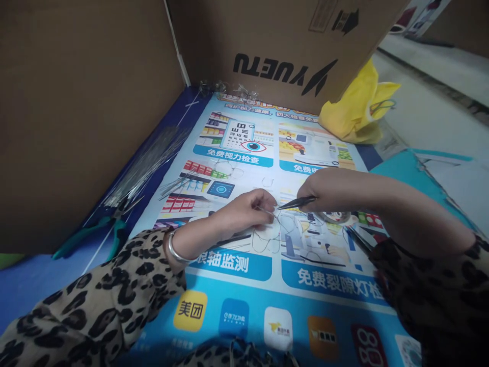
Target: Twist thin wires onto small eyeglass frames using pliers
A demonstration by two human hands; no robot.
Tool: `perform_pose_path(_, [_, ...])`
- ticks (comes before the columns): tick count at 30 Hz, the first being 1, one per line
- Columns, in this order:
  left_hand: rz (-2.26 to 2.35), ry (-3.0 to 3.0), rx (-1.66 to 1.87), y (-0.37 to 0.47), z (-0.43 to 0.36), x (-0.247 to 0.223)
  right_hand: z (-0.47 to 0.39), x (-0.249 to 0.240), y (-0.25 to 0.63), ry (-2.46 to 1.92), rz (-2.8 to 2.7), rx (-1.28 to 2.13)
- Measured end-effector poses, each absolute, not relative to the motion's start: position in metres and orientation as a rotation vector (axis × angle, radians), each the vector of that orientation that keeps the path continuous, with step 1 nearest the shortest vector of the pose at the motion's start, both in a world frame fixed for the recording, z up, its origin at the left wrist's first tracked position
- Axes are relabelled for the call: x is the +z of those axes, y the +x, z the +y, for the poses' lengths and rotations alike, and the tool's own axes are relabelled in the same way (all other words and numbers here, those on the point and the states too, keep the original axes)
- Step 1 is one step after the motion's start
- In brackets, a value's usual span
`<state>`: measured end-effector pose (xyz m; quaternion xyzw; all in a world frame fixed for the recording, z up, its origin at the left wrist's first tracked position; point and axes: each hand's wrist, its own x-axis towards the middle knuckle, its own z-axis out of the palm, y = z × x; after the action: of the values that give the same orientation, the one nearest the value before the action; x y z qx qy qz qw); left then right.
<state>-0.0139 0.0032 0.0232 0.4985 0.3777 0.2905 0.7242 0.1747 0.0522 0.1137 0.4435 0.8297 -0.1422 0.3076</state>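
Note:
Over the poster, my left hand (248, 214) pinches a thin metal wire (263, 209) between thumb and fingers. My right hand (324, 188) is closed around a dark tool with a slim pointed tip (292, 203); its grip end is hidden, so I cannot tell tweezers from needle-nose pliers. That tip points left and meets or nearly meets the wire at my left fingertips. Below the hands, thin bent wire loops (267, 239) lie on the paper. Past my left hand are more bent wires (227, 168). A clear ring-shaped object (336, 217) shows under my right wrist.
Green-handled pliers (114, 224) lie at the left beside a bundle of straight wires (153, 158). Cardboard walls (91, 112) stand left and behind, with small wire pieces (244, 93) along the back. A yellow bag (355, 112) sits back right. Another dark tool (361, 239) lies by my right sleeve.

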Motion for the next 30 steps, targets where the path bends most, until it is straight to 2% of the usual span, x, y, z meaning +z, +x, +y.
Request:
perform_pose_path(9, [0.854, 0.956, 0.534, -0.011, 0.000, 0.027, 0.048, 0.109, 0.177, 1.195, 2.210, -0.343])
perform_pose_path(19, [0.857, 0.806, 0.747, -0.003, -0.006, 0.013, 0.046, 0.100, 0.185, 1.247, 2.266, -0.343])
perform_pose_path(30, [0.911, 0.810, 0.768, -0.003, -0.006, 0.011, 0.034, 0.085, 0.192, 1.398, 2.370, -0.352])
